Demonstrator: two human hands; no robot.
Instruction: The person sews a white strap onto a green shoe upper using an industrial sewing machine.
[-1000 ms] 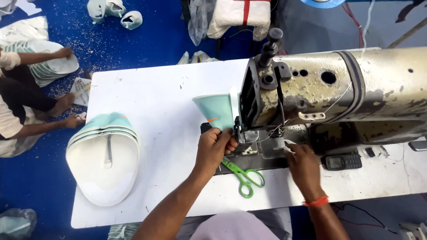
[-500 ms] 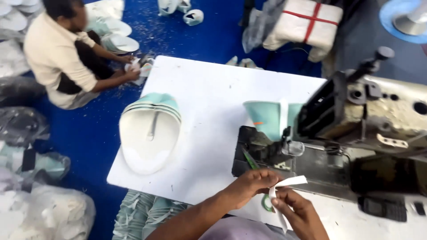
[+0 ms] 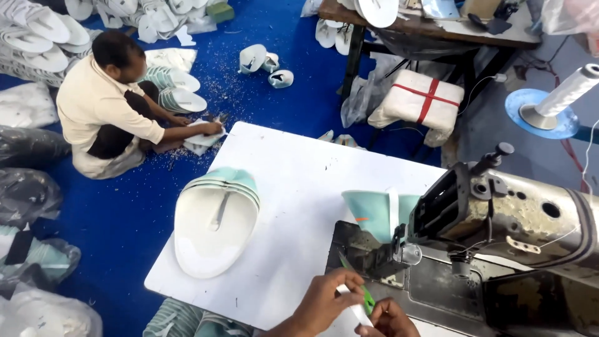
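At the bottom edge, my left hand (image 3: 323,304) and my right hand (image 3: 388,319) meet over the near side of the white table (image 3: 293,168). Both pinch a short white strip (image 3: 355,310) between their fingertips. Green-handled scissors (image 3: 367,298) lie just beyond the fingers, partly hidden by them. A teal and white fabric piece (image 3: 376,212) stands under the head of the worn sewing machine (image 3: 518,218), apart from both hands.
A stack of white, teal-edged sole-shaped pieces (image 3: 215,218) lies on the table's left part. Another person (image 3: 103,106) sits on the blue floor at the left, working among similar pieces. A thread cone (image 3: 564,93) stands at the right. Plastic bags (image 3: 31,274) crowd the lower left.
My hands left the fabric at the needle and came back to the table's near edge, now holding the white strip. The view has swung left and up, showing more floor.
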